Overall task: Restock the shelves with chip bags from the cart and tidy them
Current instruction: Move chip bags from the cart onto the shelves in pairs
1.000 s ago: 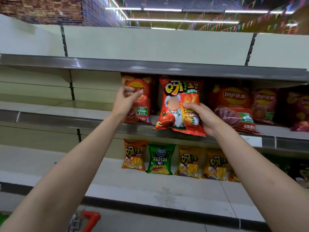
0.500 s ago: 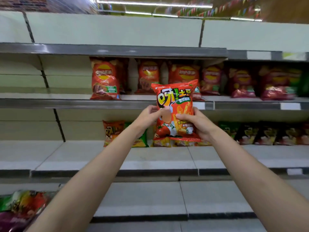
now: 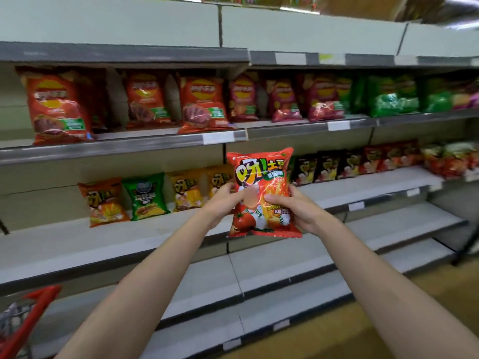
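Both hands hold a red-orange chip bag (image 3: 261,177) upright in the air, in front of the middle shelf (image 3: 77,244). My left hand (image 3: 223,203) grips its left edge and my right hand (image 3: 298,208) grips its right edge, fingers across the front. Behind the bag, small orange, green and yellow bags (image 3: 145,196) stand in a row on that shelf. Black and red bags (image 3: 350,164) stand further right. The shelf above (image 3: 129,149) carries large red bags (image 3: 57,107), then pink and green ones (image 3: 391,97) to the right.
The red handle of the cart (image 3: 33,312) shows at the bottom left. Two lower shelves (image 3: 285,265) run below the held bag. A wooden floor (image 3: 388,320) lies at the lower right.
My left hand left the red bag on the upper shelf and joined my right hand on the held bag. The bag came off the upper shelf and down to the middle shelf's level; my view swung right.
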{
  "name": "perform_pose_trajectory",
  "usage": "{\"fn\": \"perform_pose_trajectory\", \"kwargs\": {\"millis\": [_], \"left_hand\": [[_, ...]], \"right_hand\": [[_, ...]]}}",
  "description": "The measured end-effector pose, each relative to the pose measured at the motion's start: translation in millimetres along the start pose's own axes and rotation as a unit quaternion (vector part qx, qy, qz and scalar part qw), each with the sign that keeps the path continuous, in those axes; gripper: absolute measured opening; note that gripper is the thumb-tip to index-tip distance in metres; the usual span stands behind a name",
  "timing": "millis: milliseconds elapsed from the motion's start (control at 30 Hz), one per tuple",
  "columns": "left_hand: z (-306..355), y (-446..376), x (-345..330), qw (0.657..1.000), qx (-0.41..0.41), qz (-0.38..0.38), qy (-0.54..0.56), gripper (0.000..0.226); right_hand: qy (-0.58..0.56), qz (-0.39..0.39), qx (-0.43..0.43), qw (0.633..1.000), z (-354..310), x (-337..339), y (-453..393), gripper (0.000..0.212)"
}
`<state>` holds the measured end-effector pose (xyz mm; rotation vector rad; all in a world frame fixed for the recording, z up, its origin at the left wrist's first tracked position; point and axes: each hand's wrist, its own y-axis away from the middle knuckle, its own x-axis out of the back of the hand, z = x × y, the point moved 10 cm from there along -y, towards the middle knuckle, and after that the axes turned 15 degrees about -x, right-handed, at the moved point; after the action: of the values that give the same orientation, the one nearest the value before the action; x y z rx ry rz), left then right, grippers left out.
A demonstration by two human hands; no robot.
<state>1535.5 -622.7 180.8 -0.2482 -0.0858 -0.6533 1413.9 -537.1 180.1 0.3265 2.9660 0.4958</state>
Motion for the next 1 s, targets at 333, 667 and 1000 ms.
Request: {"fn": "perform_pose_trajectory", "kwargs": {"millis": [333, 667, 1000], "left_hand": [[-27.9, -59.8, -144.1, 0.989, 0.019, -0.126, 0.074, 0.055], [-52.6, -159.0, -296.0, 0.965, 0.03, -0.225, 0.129, 0.097], [-93.5, -254.1, -379.9, 0.96, 0.058, -0.236, 0.14, 0.082]], "right_hand": [[0.002, 0.129, -0.039, 0.991, 37.1, 137.1, 18.3, 0.052], [0.014, 0.22, -0.071, 0.973, 34.9, 293.5, 3.1, 0.067], [-0.028, 0.237, -0.104, 0.966, 36.7, 405.9, -56.8, 0.045]]}}
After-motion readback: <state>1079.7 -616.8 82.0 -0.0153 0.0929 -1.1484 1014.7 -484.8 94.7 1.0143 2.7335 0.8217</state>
